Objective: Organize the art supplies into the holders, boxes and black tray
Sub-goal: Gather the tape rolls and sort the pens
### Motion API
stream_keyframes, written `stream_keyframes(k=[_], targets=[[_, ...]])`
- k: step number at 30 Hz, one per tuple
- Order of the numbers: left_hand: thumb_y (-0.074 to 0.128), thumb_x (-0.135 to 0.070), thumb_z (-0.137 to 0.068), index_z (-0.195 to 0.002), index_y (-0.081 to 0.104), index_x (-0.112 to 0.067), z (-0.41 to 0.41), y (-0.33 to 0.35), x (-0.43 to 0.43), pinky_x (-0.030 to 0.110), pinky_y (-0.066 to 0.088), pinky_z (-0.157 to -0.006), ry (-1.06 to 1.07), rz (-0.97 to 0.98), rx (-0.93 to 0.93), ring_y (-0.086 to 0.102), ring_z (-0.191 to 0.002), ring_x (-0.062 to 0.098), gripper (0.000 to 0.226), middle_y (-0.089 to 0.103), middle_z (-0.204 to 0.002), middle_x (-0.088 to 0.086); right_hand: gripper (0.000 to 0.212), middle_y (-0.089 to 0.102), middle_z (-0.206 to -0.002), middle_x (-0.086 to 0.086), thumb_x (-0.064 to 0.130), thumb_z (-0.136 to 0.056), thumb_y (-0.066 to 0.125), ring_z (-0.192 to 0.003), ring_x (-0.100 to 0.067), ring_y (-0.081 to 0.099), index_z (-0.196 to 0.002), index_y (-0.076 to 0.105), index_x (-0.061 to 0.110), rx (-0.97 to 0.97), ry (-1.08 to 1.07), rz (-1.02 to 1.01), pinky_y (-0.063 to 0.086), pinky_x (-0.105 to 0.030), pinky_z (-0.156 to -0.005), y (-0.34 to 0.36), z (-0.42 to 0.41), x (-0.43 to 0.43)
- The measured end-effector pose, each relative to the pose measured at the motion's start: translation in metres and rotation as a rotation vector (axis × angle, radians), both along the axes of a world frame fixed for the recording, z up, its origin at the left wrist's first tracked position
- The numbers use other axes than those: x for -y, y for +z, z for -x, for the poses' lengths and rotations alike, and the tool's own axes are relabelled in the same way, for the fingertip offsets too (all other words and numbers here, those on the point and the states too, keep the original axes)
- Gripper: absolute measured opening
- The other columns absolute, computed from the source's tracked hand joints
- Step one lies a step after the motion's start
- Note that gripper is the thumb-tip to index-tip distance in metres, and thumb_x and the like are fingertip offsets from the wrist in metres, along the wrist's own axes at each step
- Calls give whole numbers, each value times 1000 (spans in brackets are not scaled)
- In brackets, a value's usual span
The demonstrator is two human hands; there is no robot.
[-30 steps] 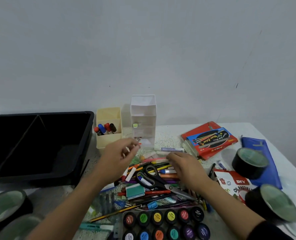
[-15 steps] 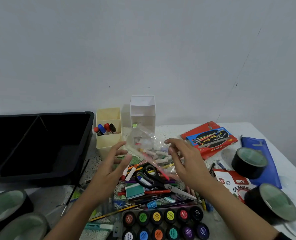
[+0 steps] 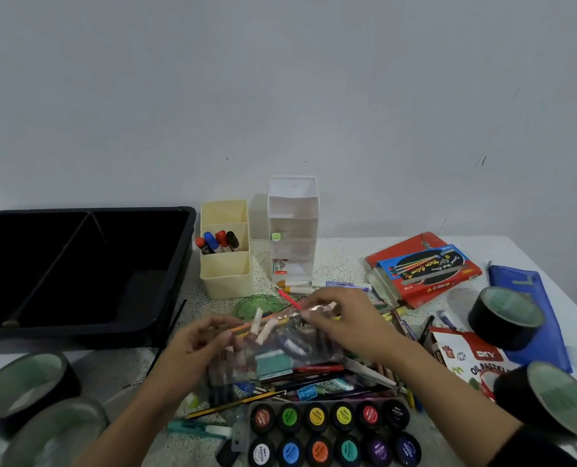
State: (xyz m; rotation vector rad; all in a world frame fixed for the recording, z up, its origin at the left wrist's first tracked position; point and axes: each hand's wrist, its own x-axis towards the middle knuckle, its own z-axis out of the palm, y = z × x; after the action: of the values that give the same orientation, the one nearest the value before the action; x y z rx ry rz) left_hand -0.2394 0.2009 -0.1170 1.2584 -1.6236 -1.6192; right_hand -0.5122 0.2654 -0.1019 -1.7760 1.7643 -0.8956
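A clear plastic bag (image 3: 273, 345) with small crayon-like sticks inside hangs low over the heap of pens and pencils (image 3: 321, 375) in the middle of the table. My left hand (image 3: 196, 342) pinches its left edge and my right hand (image 3: 341, 318) pinches its top right edge. Behind stand the cream holder (image 3: 224, 271) with several markers and the white drawer box (image 3: 292, 230). The black tray (image 3: 78, 271) sits at the left. The bag blurs what lies beneath it.
Poster paint pots (image 3: 331, 433) line the front edge. Black tape rolls sit at the left (image 3: 24, 389) and right (image 3: 504, 318). A red and blue colour box (image 3: 425, 267), a blue pouch (image 3: 530, 308) and an oil pastel box (image 3: 472, 358) lie at the right.
The left hand let go of a small item by the drawer box. The right hand lifted the plastic bag from the heap, and both hands now hold it lower, over the heap.
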Motion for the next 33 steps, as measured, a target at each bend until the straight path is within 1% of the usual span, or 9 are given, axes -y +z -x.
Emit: stream_keyframes(k=[3,7,10,16,19,22,27,30,33], targets=[[53,-9,-101,-111,70,-20,-6,-8,4,50,58,-85,121,-36,-41,73,-93,33,23,76,-93,12,22,74,-104,8,30,-102,57,-94,-2,63,-111,73,18,-73,-90,48,48,-21,-85,0,-3,20],[58,-10,-99,-118,66,-18,-12,-14,7,56,55,-90,209,-80,-98,71,-96,35,22,76,-98,13,25,71,-105,-6,22,-102,50,-99,-26,61,-115,69,14,-380,-79,-12,51,-40,-82,-15,-5,50],[60,-8,-97,-121,63,-16,-15,-12,6,56,53,-94,201,-113,-118,70,-103,36,26,76,-105,12,18,67,-92,-9,17,-98,50,-90,-31,60,-95,67,11,-570,-66,-38,49,-38,-69,-25,-8,63],[58,-10,-99,-122,62,-18,-21,-10,0,57,51,-98,179,-141,-104,71,-106,26,25,76,-109,5,16,66,-101,-7,16,-97,55,-95,-28,60,-102,70,13,-713,-89,-78,41,-34,-68,-29,-12,72],[57,-9,-98,-123,61,-15,-22,-8,1,54,54,-93,193,-152,-120,73,-100,28,26,77,-108,5,24,64,-110,-9,18,-99,57,-99,-29,60,-120,69,15,-641,-65,-90,47,-36,-76,-25,-12,70],[56,-9,-99,-117,64,-10,-23,-6,2,53,54,-91,193,-168,-144,73,-99,30,21,75,-111,8,24,63,-109,-8,16,-97,61,-96,-29,63,-119,70,13,-542,-83,-54,52,-41,-82,-24,-10,65],[51,-10,-101,-117,59,-2,-19,-5,3,58,55,-92,205,-230,-233,72,-100,37,19,73,-111,18,18,66,-93,3,7,-94,65,-82,-14,62,-102,72,21,-18,-213,-10,52,-31,-80,-16,-10,49],[49,-12,-102,-119,54,-1,-16,-4,2,54,57,-88,218,-248,-287,72,-98,41,21,73,-109,22,18,67,-83,8,17,-99,60,-78,-15,66,-108,69,29,313,-231,-63,55,-39,-81,-3,-11,40],[45,-11,-104,-120,51,-1,-13,-3,-1,53,57,-89,229,-244,-311,72,-98,39,20,74,-106,21,24,65,-100,10,20,-103,53,-92,-4,60,-122,66,26,167,-219,18,48,-31,-87,2,-19,30]])
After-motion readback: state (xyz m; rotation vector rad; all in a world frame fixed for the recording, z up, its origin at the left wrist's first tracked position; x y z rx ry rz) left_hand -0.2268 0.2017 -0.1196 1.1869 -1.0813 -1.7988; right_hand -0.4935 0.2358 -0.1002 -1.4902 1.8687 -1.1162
